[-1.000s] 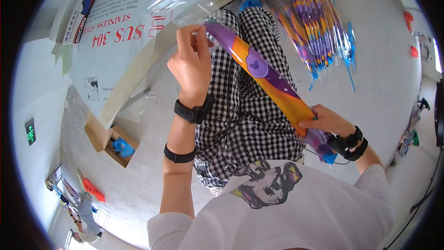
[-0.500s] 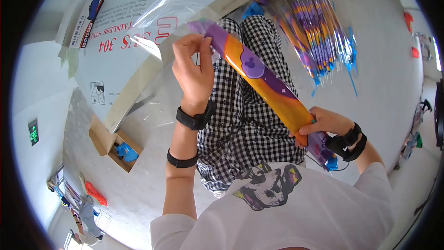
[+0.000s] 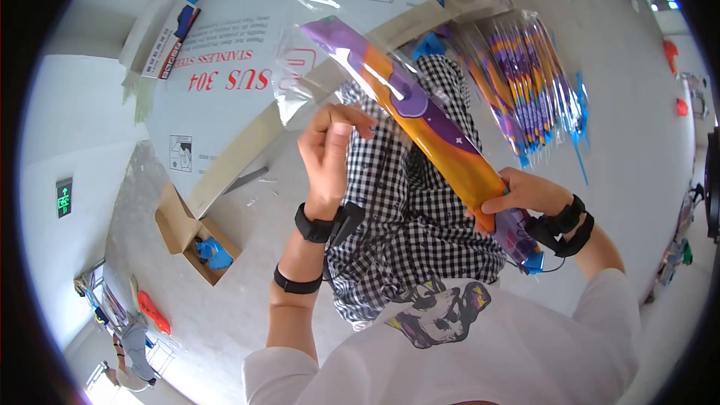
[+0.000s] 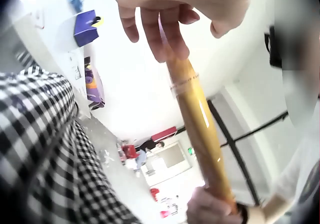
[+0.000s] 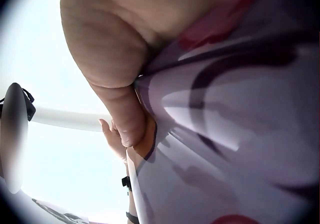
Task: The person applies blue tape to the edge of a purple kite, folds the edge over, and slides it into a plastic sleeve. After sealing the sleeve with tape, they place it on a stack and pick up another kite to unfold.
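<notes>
A long, slim package (image 3: 442, 142), purple and orange in a clear plastic sleeve, slants across the checked trousers. My right hand (image 3: 532, 195) grips its lower end, thumb on top. In the right wrist view that thumb (image 5: 127, 119) presses along the patterned wrapping (image 5: 220, 109). Loose clear film (image 3: 296, 90) spreads from the upper end. Just below this film, beside the package, is my left hand (image 3: 328, 157), fingers loosely bent with nothing seen between them. In the left wrist view its fingers hang apart in front of the yellow side of the package (image 4: 197, 119).
Several similar packages (image 3: 525, 82) lie side by side on the floor at the far right. A large board (image 3: 225, 105) with red lettering lies at the far left. Near its edge stands an uncovered cardboard box (image 3: 178, 229) with blue pieces inside. Another person (image 3: 133, 349) is in the background.
My left hand has let go of the film at the package's upper end and dropped a little toward me. The right hand keeps its grip, and the view has tilted slightly.
</notes>
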Demonstrator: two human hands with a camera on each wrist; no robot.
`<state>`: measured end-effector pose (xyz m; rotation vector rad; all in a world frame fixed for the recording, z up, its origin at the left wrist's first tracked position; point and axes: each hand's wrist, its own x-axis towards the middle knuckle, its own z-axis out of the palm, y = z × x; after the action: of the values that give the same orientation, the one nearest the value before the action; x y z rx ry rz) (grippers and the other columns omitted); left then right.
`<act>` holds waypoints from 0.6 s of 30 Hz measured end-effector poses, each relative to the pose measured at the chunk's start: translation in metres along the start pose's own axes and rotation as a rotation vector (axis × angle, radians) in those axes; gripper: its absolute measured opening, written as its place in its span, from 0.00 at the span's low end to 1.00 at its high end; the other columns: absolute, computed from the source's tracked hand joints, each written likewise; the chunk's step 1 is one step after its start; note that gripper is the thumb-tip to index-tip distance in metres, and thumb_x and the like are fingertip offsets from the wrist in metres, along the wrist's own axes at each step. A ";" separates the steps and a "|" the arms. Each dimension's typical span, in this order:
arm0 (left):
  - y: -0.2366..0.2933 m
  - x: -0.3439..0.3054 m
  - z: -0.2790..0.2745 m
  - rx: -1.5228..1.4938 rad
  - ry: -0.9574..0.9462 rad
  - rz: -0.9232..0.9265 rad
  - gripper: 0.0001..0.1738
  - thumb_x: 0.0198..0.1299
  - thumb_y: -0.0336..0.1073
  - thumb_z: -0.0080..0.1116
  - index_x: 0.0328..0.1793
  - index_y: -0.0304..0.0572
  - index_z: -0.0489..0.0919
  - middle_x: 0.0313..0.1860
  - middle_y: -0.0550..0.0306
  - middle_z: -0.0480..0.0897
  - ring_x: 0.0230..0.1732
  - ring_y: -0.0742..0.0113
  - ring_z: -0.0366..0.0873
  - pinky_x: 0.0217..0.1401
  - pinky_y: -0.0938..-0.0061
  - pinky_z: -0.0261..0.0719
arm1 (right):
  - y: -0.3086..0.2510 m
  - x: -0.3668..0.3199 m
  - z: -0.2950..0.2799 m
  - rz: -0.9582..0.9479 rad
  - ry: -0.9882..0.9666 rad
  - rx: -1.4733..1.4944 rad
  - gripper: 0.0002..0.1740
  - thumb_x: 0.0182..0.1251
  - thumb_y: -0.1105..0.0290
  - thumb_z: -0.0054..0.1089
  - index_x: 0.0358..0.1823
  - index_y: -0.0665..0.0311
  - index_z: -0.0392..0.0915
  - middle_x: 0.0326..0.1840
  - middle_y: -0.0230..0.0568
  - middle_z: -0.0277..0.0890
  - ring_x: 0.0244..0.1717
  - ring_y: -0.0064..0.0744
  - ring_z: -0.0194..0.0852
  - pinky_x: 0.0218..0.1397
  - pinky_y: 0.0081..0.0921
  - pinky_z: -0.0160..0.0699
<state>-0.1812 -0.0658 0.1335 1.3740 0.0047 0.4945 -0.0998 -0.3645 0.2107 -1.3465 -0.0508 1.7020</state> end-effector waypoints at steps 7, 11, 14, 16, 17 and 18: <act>-0.002 0.034 -0.045 -1.038 0.187 -0.620 0.65 0.61 0.81 0.42 0.81 0.25 0.48 0.78 0.34 0.59 0.79 0.45 0.57 0.79 0.44 0.57 | -0.010 -0.001 0.002 -0.073 -0.033 -0.095 0.19 0.67 0.68 0.66 0.54 0.74 0.81 0.39 0.43 0.87 0.43 0.33 0.87 0.56 0.29 0.81; -0.012 0.045 -0.040 -1.245 0.245 -0.584 0.70 0.57 0.78 0.54 0.82 0.24 0.39 0.79 0.34 0.55 0.81 0.43 0.52 0.81 0.42 0.53 | -0.006 -0.005 0.002 -0.075 -0.044 -0.078 0.18 0.67 0.69 0.66 0.54 0.73 0.81 0.42 0.43 0.87 0.45 0.34 0.87 0.58 0.28 0.80; -0.026 0.050 -0.026 -1.178 0.306 -0.579 0.69 0.57 0.75 0.59 0.81 0.24 0.40 0.79 0.34 0.55 0.80 0.43 0.53 0.81 0.44 0.53 | 0.004 -0.009 -0.004 -0.083 -0.047 -0.076 0.18 0.67 0.70 0.67 0.54 0.73 0.81 0.45 0.43 0.87 0.45 0.34 0.87 0.59 0.28 0.80; -0.041 0.053 -0.033 -1.369 0.487 -0.494 0.45 0.61 0.59 0.66 0.69 0.29 0.63 0.63 0.43 0.72 0.63 0.54 0.71 0.67 0.57 0.70 | 0.011 -0.011 -0.008 -0.104 -0.058 -0.076 0.17 0.67 0.70 0.66 0.53 0.73 0.81 0.44 0.43 0.87 0.45 0.34 0.87 0.58 0.28 0.81; -0.040 0.061 -0.039 -1.360 0.600 -0.456 0.38 0.62 0.56 0.67 0.63 0.31 0.68 0.55 0.48 0.77 0.56 0.58 0.75 0.60 0.62 0.74 | 0.014 -0.012 -0.011 -0.117 -0.059 -0.063 0.17 0.67 0.70 0.66 0.53 0.73 0.82 0.44 0.43 0.87 0.45 0.33 0.87 0.58 0.28 0.81; -0.039 0.064 -0.041 -1.348 0.712 -0.418 0.30 0.63 0.52 0.68 0.58 0.34 0.73 0.47 0.52 0.81 0.48 0.62 0.78 0.53 0.66 0.77 | 0.018 -0.013 -0.014 -0.129 -0.060 -0.049 0.17 0.67 0.70 0.66 0.53 0.73 0.82 0.43 0.43 0.87 0.45 0.33 0.87 0.57 0.28 0.81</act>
<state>-0.1222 -0.0101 0.1058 -0.1683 0.4503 0.4505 -0.1008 -0.3899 0.2048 -1.2995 -0.2111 1.6410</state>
